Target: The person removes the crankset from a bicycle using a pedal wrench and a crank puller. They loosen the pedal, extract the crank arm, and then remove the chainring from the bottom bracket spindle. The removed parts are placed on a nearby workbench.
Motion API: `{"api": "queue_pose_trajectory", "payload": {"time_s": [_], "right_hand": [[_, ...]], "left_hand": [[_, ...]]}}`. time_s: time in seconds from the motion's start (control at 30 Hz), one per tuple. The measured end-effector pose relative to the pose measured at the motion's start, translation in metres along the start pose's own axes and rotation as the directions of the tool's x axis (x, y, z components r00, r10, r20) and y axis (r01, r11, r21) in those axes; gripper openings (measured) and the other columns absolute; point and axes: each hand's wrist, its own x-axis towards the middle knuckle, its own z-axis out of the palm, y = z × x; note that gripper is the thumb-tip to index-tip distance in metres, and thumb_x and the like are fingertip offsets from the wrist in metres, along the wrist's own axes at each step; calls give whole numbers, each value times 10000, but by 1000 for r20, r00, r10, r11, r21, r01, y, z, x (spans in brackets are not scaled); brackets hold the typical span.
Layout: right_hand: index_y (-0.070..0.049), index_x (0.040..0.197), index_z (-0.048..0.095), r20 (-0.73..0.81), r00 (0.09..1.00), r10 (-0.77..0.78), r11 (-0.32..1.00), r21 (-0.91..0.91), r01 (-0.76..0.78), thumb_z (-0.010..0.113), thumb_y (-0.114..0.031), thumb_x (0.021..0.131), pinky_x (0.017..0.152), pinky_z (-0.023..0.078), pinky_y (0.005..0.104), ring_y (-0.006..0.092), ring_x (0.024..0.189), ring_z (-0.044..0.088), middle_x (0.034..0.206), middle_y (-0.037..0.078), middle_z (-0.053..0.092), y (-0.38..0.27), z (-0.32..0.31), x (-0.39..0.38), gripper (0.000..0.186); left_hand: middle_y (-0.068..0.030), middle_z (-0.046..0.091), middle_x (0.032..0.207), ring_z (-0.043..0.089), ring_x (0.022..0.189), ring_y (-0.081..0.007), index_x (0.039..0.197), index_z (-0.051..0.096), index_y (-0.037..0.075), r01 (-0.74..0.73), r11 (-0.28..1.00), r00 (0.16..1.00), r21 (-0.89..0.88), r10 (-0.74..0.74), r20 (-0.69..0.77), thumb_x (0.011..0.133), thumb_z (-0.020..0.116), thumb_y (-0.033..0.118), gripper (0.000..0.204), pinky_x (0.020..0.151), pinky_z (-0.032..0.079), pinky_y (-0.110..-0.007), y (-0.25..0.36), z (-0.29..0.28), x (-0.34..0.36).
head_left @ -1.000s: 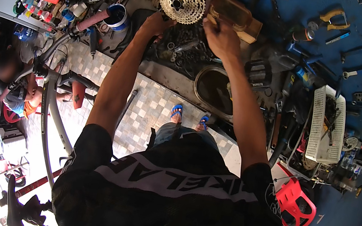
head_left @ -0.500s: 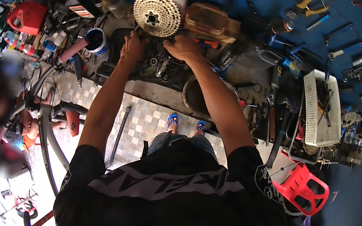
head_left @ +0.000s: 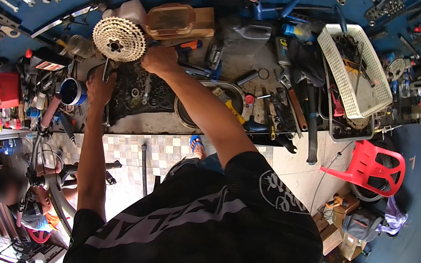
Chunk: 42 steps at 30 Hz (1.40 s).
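A large silver bicycle cassette [head_left: 105, 34] stands with its toothed face toward me over the back of the workbench. Below it my left hand [head_left: 99, 89] is closed around a thin metal rod [head_left: 106, 69], whose upper end reaches the cassette's lower edge. My right hand [head_left: 160, 60] is closed in a fist beside the cassette's lower right rim; what its fingers hold, if anything, is hidden. A dark, dirty mat [head_left: 129, 97] with small metal parts lies under my hands.
A brown-lidded container [head_left: 171, 20] stands behind my right hand, and a round tray [head_left: 185, 110] lies under my right forearm. Further right are loose tools and a white basket [head_left: 361, 104]. A blue-and-white tub [head_left: 73, 93] is left of my left hand. A person sits beyond the bicycle at lower left.
My view has swung right, so the bench sits further left in it. The rod now shows between my left hand and the cassette; my right hand is closer to the cassette's right side.
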Motion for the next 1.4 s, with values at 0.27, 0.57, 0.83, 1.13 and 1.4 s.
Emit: {"api": "queue_pose_trajectory", "payload": {"time_s": [0.27,0.57,0.83,1.13,1.4], "right_hand": [[-151,1181,763,153,988,33,996,-89,-19,601,-325,916,938,529,519,350,1170,681,1264,121,715,-19,-6,6,355],[-133,1463,537,13,927,-375,926,-37,376,440,-216,1000,1129,408,446,303,1382,498,1521,114,518,9,6,50,480],[-14,1071,718,-77,959,-273,956,-137,261,613,-120,888,823,548,507,379,887,722,946,184,751,2,-7,6,236],[-40,1065,586,-661,719,-215,840,249,481,538,-289,1052,753,536,490,432,906,677,971,196,717,40,-42,-52,253],[-71,1123,656,-724,675,-143,591,485,644,534,-270,1079,808,529,315,163,917,687,979,71,722,34,-76,-148,238]], "left_hand": [[-197,669,1238,588,1201,-376,1269,660,52,-165,968,986,-187,169,4,863,787,284,485,1044,440,-456,33,-27,-55],[-212,667,1212,612,1142,-405,1247,675,48,-192,897,977,-399,215,13,863,790,212,433,1003,480,-466,81,-13,-95],[-175,674,1216,638,1129,-344,1259,665,73,-172,862,982,-476,187,-17,836,798,98,444,946,506,-426,86,-25,-121],[-79,754,968,728,847,-197,1103,749,91,-121,858,989,-499,65,-130,812,814,35,303,797,550,-340,41,-14,-137],[-206,671,1277,654,1182,-241,1486,466,-27,-472,711,882,-521,397,-256,986,664,99,552,936,525,-347,129,-26,-114]]}}
